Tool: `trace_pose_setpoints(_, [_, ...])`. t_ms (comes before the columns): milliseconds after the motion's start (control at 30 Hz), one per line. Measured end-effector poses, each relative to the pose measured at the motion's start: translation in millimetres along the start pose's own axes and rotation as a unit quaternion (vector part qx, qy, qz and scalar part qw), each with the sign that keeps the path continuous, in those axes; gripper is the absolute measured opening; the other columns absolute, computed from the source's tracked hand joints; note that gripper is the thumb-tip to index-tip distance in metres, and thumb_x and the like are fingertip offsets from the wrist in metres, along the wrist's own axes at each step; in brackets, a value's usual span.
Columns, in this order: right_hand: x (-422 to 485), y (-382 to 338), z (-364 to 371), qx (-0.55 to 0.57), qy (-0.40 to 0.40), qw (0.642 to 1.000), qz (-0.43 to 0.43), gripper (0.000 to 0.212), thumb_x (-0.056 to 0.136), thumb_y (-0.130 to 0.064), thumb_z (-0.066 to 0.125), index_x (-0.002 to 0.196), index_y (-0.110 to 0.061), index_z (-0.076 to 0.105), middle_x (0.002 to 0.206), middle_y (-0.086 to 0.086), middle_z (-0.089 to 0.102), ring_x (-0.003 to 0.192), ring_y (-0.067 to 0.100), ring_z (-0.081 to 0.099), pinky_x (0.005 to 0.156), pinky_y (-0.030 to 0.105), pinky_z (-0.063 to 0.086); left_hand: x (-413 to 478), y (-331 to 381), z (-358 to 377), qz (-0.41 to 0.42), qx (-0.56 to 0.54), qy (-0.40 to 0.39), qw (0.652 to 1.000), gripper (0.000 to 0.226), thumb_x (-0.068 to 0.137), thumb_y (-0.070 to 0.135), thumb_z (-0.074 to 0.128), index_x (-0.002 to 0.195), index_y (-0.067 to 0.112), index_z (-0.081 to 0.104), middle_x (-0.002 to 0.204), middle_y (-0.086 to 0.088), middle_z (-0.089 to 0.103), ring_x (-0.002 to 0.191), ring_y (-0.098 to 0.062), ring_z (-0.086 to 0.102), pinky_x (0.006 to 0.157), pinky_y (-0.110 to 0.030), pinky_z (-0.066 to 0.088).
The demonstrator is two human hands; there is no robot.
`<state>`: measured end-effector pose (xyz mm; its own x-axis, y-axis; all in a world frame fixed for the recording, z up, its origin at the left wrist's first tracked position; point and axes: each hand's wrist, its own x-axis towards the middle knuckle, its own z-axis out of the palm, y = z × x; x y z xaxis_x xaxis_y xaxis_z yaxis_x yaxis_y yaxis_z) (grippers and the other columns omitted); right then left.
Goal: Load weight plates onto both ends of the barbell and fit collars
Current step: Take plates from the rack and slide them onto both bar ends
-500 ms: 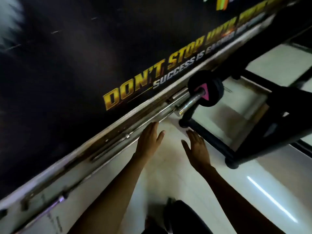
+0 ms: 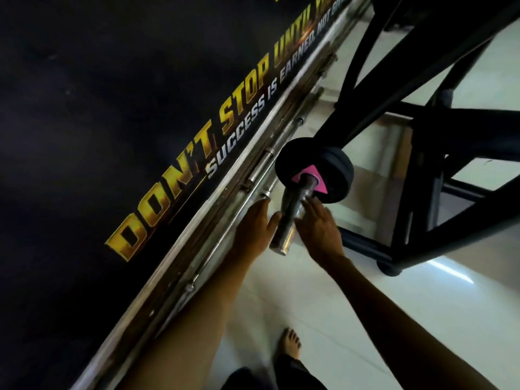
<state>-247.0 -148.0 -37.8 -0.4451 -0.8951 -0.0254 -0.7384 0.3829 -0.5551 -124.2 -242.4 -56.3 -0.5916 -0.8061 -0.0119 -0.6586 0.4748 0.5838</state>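
Observation:
The steel barbell sleeve [image 2: 289, 220] points toward me, resting on a black rack. Two black weight plates [image 2: 334, 170] sit on it, with a pink triangular label [image 2: 320, 182] around the bar. My left hand [image 2: 254, 223] is flat against the left side of the sleeve, fingers straight. My right hand [image 2: 319, 223] lies on the sleeve's right side, fingers spread, tips close to the plates. Neither hand is wrapped around the bar. No collar shows.
The black steel rack frame [image 2: 416, 142] fills the right and upper right. Several spare bars [image 2: 264, 161] lie along the foot of a dark wall banner [image 2: 197, 153] on the left. White tiled floor [image 2: 365, 319] stretches below, with my bare foot [image 2: 289, 343] on it.
Both hands have reached forward to either side of the barbell sleeve. The view has moved closer to the loaded end.

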Motion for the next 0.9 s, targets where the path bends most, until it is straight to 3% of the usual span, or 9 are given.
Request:
trace_pose_setpoints(100, [43.5,11.0,0.8,-0.023,0.06,0.998,0.002,0.052,0.093,-0.024,0.05,0.141,-0.011,0.034,0.151,0.013,0.029,0.14,0.029,0.023,0.115,0.049,0.021,50.7,-6.6,26.3,0.008,-0.017,-0.006,1.0,0.044,0.098,0.03,0.043,0.133,0.004,0.044,0.129,-0.018,0.055,0.119,-0.031,0.051,0.097,-0.041,0.043])
trace_pose_setpoints(167, [69.8,27.0,1.3,-0.043,0.116,0.992,0.014,0.056,0.092,-0.024,0.052,0.142,-0.01,0.032,0.152,0.013,0.026,0.142,0.03,0.018,0.117,0.049,0.015,84.9,-9.0,53.9,-0.037,-0.127,-0.011,0.991,0.049,0.094,0.025,0.052,0.135,0.001,0.04,0.134,-0.02,0.051,0.123,-0.03,0.048,0.1,-0.036,0.04])
trace_pose_setpoints(267, [95.4,49.1,6.0,-0.038,0.162,0.982,0.083,0.065,0.09,-0.033,0.052,0.144,-0.01,0.026,0.153,0.014,0.022,0.142,0.03,0.016,0.118,0.046,0.012,126.5,-19.1,85.3,-0.169,-0.346,-0.022,0.923,0.072,0.086,0.022,0.066,0.142,0.001,0.027,0.146,-0.018,0.037,0.134,-0.027,0.036,0.109,-0.037,0.033])
trace_pose_setpoints(333, [105.9,62.2,11.1,-0.011,0.163,0.98,0.111,0.068,0.088,-0.036,0.051,0.145,-0.011,0.024,0.151,0.015,0.025,0.14,0.032,0.022,0.115,0.048,0.021,144.8,-28.5,101.0,-0.188,-0.43,-0.02,0.883,0.072,0.083,0.015,0.069,0.142,0.004,0.028,0.146,-0.015,0.037,0.134,-0.025,0.036,0.11,-0.037,0.033])
trace_pose_setpoints(400, [113.7,68.1,12.4,0.011,0.18,0.976,0.12,0.069,0.087,-0.031,0.057,0.144,-0.011,0.025,0.144,0.018,0.032,0.131,0.036,0.033,0.106,0.05,0.036,155.2,-36.5,107.3,-0.181,-0.456,-0.011,0.871,0.07,0.081,0.009,0.07,0.14,0.008,0.032,0.144,-0.013,0.039,0.132,-0.024,0.038,0.106,-0.034,0.037])
trace_pose_setpoints(567, [121.8,64.5,18.6,0.013,0.247,0.957,0.152,0.066,0.079,-0.033,0.065,0.135,-0.011,0.037,0.131,0.018,0.041,0.118,0.036,0.041,0.096,0.048,0.042,176.8,-53.4,110.6,-0.122,-0.444,-0.065,0.885,0.079,0.074,0.016,0.078,0.139,0.018,0.031,0.137,-0.001,0.045,0.118,-0.01,0.046,0.089,-0.015,0.044])
trace_pose_setpoints(733, [127.0,63.2,17.9,-0.009,0.256,0.95,0.179,0.07,0.078,-0.032,0.067,0.136,-0.01,0.034,0.137,0.017,0.036,0.12,0.037,0.037,0.097,0.051,0.033,188.4,-61.4,109.0,-0.101,-0.413,-0.064,0.903,0.079,0.066,0.016,0.084,0.13,0.014,0.037,0.133,-0.009,0.048,0.121,-0.023,0.05,0.097,-0.034,0.046])
trace_pose_setpoints(900, [124.1,68.2,17.1,-0.006,0.238,0.954,0.181,0.066,0.075,-0.032,0.072,0.127,-0.007,0.042,0.133,0.017,0.04,0.118,0.036,0.037,0.095,0.05,0.031,180.5,-76.3,104.7,-0.048,-0.378,-0.029,0.924,0.078,0.047,0.049,0.078,0.107,0.02,0.039,0.113,-0.004,0.056,0.107,-0.024,0.057,0.089,-0.043,0.05])
